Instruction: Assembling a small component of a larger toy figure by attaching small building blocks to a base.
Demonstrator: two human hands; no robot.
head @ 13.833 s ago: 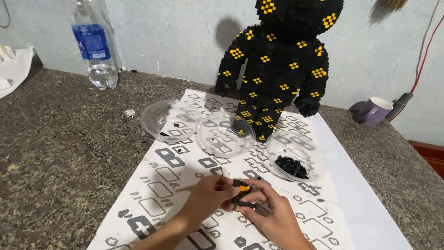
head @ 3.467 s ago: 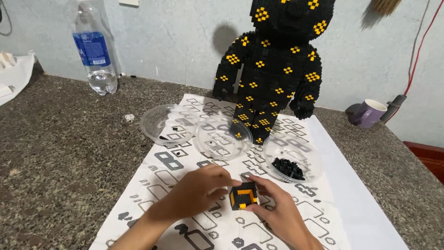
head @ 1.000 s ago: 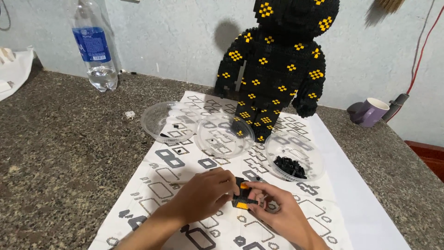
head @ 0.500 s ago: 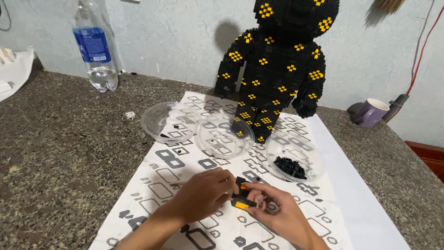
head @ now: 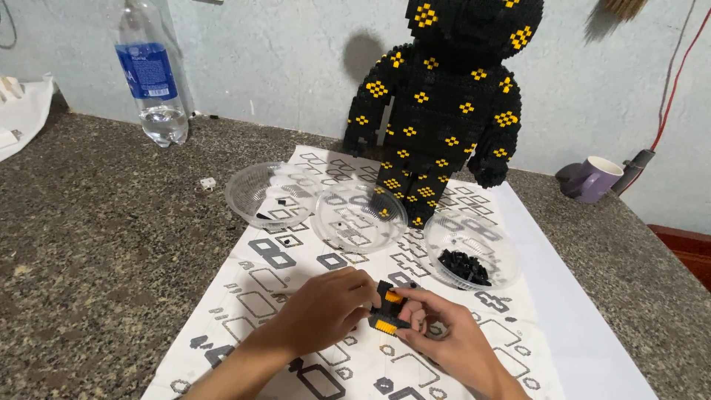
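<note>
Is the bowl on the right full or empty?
Neither: the clear bowl on the right is mostly empty. Only a small heap of black bricks lies at its bottom, with bare plastic around it.

Three clear plastic bowls: one on the left (head: 268,194), one in the middle (head: 358,218), one on the right (head: 472,247). One tall black-and-yellow brick figure (head: 446,104). One water bottle (head: 151,72). One purple mug (head: 595,178). One printed paper sheet (head: 311,267). One small black-and-orange brick block (head: 388,310), held between two hands: one left hand (head: 326,311), one right hand (head: 449,338).
</note>
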